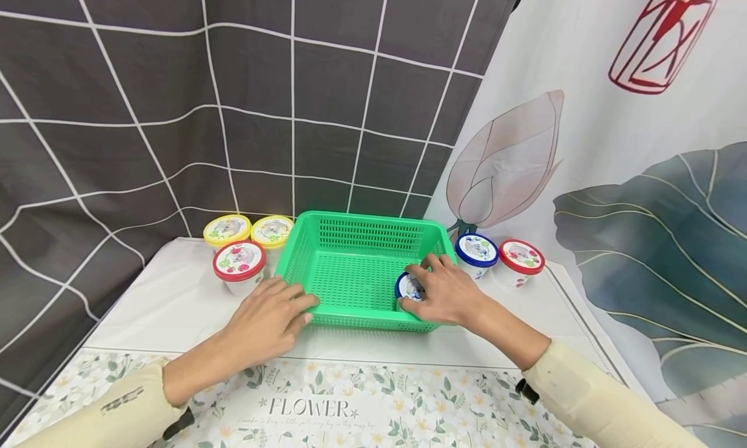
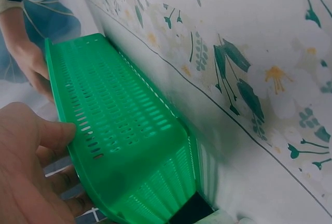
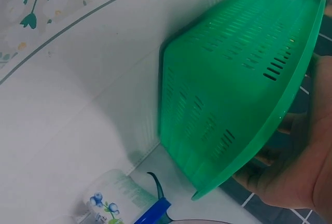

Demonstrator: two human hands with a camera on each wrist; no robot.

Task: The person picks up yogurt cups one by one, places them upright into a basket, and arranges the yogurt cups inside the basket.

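A green perforated plastic basket (image 1: 350,281) sits between the two hands. My left hand (image 1: 265,318) grips its front left corner; in the left wrist view the thumb of that hand (image 2: 26,167) lies on the rim and the fingers pass over it. Inside the basket, at the front right, is a blue-lidded tub (image 1: 411,288) with a berry-print lid. My right hand (image 1: 446,294) reaches over the rim and holds this tub with thumb and fingers around its lid. From the right wrist, the basket wall (image 3: 223,99) hides the tub and part of the right hand (image 3: 303,169).
Left of the basket stand two yellow-lidded tubs (image 1: 227,229) and a red-lidded tub (image 1: 239,260). On its right are another blue-lidded tub (image 1: 476,250) and a red-lidded one (image 1: 522,258). A dark grid curtain (image 1: 251,143) hangs behind; a flowered mat (image 1: 327,396) lies in front.
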